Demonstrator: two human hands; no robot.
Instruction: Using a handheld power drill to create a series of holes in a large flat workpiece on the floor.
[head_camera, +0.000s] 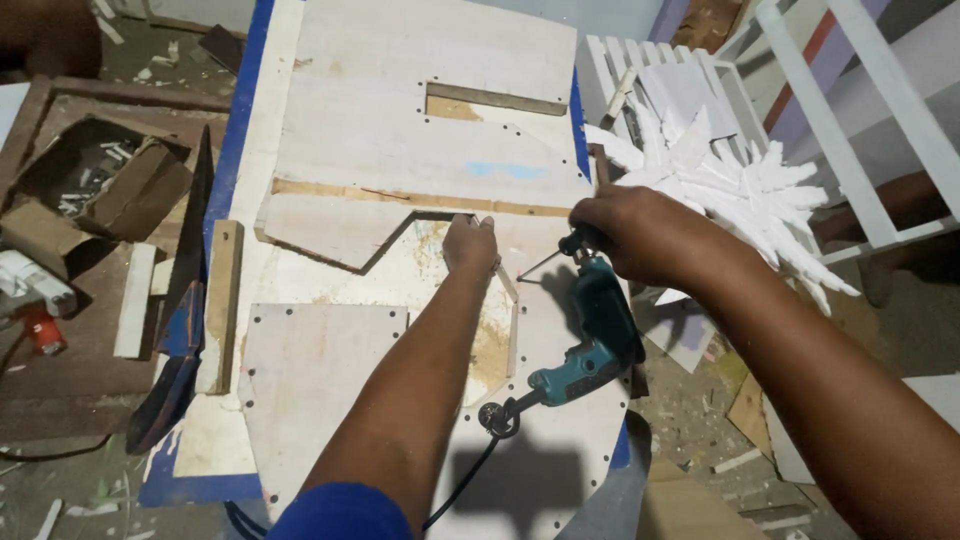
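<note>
While the right hand (645, 235) is closed around the top of a teal electric drill (595, 335), the drill is held tilted, its thin bit (540, 264) pointed up and to the left toward the fingertips of the left hand (470, 245). The left hand is laid flat, fingers bent over and pressed down on a narrow wooden strip (508, 290); nothing is gripped in it beyond that strip. The drill is seen to have a teal body with a dark grip section, and a black cord (470, 475) is trailed from its rear end down past the forearm. The strip lies along the edge of an angular cut-out in a pale plywood sheet (400, 90), whose borders are dotted with small dark holes. A second rectangular slot (495, 103) is cut higher up in the sheet. The sheet is carried on a worktop (235, 140) with blue edges. To the right, a white spiky foam shape (735, 190) is laid beside white slatted frames (840, 110). To the left, an open cardboard box (110, 180) and loose wooden offcuts (220, 300) are scattered.
</note>
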